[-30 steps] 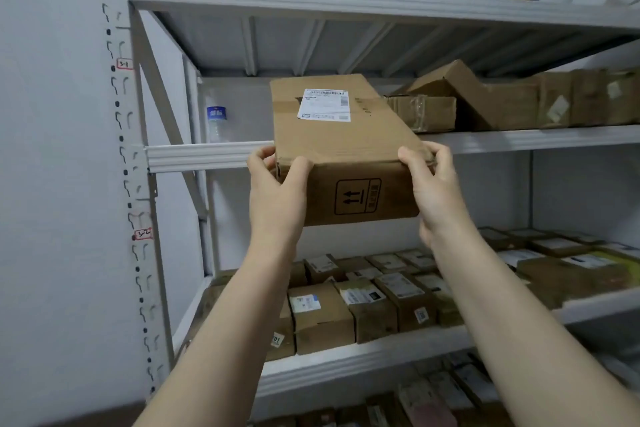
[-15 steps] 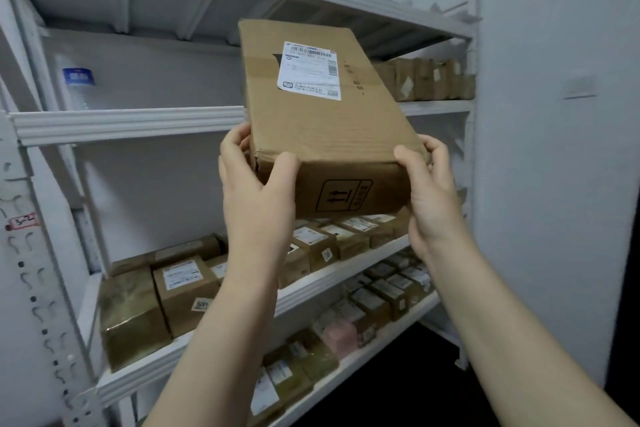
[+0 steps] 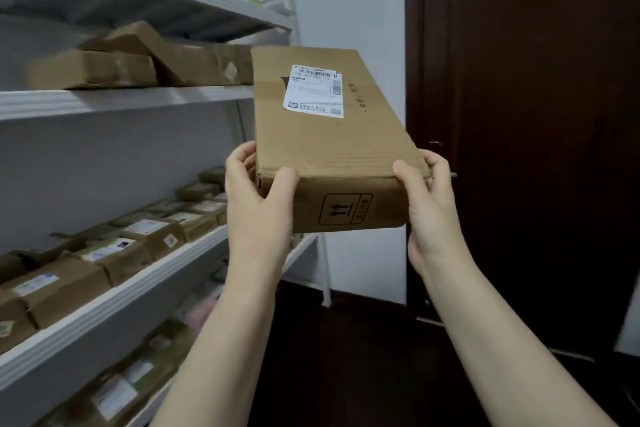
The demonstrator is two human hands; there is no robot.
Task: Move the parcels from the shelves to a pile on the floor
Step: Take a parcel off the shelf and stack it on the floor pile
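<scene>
left forearm: rises from the bottom edge toward the near left corner of the parcel, bare to the wrist.
right forearm: rises from the lower right toward the near right corner.
left hand: wrapped round the near left corner of the parcel, thumb over the top edge, fingers curled along the side; closed only as far as the cardboard allows.
right hand: mirrors it on the near right corner, thumb lying on the top face, fingers tucked round the side wall; firm contact, not a fist.
parcel: a long flat cardboard box held in the air at chest height, clear of the shelving, its far end tipped upward; a white shipping label sits on top, an arrows mark on the near end.
why held so: gripping both near corners probably steadies a long box that would otherwise swing or droop at its far end.
middle shelf: to the left, a row of small labelled boxes not yet taken.
upper shelf: further back, several brown parcels lying overlapped.
dark door: beyond the parcel, on the right, beside a white wall.
floor: dark, below the hands; no pile shows in view.
stage: by my reading, carrying toward the drop spot, with lowering yet to do.
</scene>
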